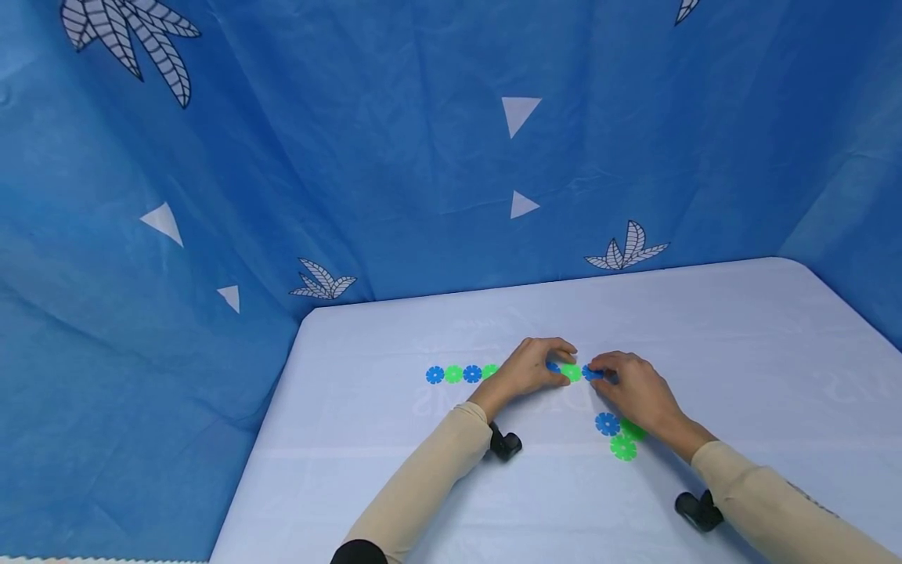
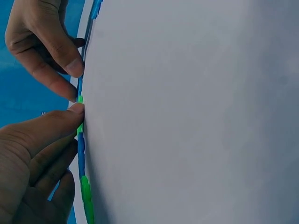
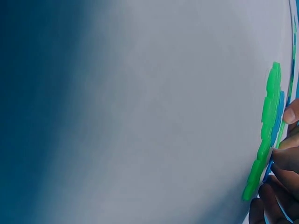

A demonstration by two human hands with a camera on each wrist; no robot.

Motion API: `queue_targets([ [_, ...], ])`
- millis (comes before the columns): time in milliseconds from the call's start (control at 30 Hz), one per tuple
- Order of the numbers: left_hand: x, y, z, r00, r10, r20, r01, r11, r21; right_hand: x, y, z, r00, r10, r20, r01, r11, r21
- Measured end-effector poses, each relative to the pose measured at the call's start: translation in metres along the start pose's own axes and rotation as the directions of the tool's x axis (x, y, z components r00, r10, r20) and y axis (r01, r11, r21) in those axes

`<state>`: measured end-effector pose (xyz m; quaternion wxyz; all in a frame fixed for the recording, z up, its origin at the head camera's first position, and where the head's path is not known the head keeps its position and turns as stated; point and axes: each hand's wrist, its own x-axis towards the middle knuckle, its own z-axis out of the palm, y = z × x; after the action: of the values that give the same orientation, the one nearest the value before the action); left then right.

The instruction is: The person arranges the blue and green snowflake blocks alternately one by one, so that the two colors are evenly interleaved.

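In the head view a row of flat notched plastic discs, blue and green by turns, runs across the white table; a blue disc forms its left end. My left hand reaches over the middle of the row, hiding part of it, and pinches the green disc near the right end between thumb and fingers. Just to the right, my right hand pinches a blue disc close beside that green one. The left wrist view has both hands' fingertips close together along the row, with a green disc nearer the camera.
Below the right hand lie a loose blue disc, a green disc and another green disc partly behind the wrist. The white table meets a blue patterned cloth at its back and left.
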<state>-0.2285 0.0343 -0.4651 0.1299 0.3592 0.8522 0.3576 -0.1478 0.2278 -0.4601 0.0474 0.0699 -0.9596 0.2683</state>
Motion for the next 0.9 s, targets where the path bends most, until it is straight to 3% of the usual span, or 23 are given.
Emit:
queue_targets([
  [700,-0.0023,0.0034,0.0009,1.0,0.0,0.004,-0.001,1.0,0.025,-0.0029,0.0,-0.0007,1.0,-0.004,0.017,0.004,1.0,-0.004],
  [900,-0.0034,0.004,0.0021,1.0,-0.012,-0.002,0.012,0.999,0.029,-0.0051,0.0019,-0.0009,1.0,0.027,0.007,-0.028,0.998,0.058],
])
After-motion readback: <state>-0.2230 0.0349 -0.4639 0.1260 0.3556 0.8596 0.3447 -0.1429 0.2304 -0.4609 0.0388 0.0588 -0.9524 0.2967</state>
